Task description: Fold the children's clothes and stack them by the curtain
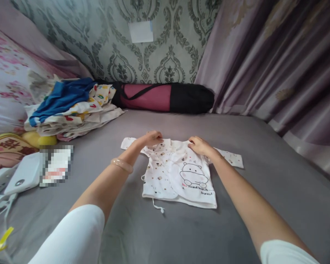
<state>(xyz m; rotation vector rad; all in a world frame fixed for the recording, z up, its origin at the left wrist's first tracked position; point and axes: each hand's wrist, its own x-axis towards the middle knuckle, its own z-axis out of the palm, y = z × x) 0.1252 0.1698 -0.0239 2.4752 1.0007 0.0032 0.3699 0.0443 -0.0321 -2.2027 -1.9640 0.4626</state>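
A small white baby shirt [178, 176] with a cartoon hippo print lies spread flat on the grey bed sheet [165, 227], sleeves out to both sides. My left hand [151, 138] rests on the shirt's left shoulder, fingers curled and pinching the cloth near the collar. A pale bangle sits on that wrist. My right hand [198, 145] lies on the right shoulder, fingers bent and gripping the fabric there. A thin tie string hangs from the shirt's bottom hem.
A pile of folded clothes [71, 110] with a blue garment on top sits at the back left. A pink and black rolled bag [165, 97] lies against the wall. A white power bank [23, 176] and cables lie at left. Curtains hang at right.
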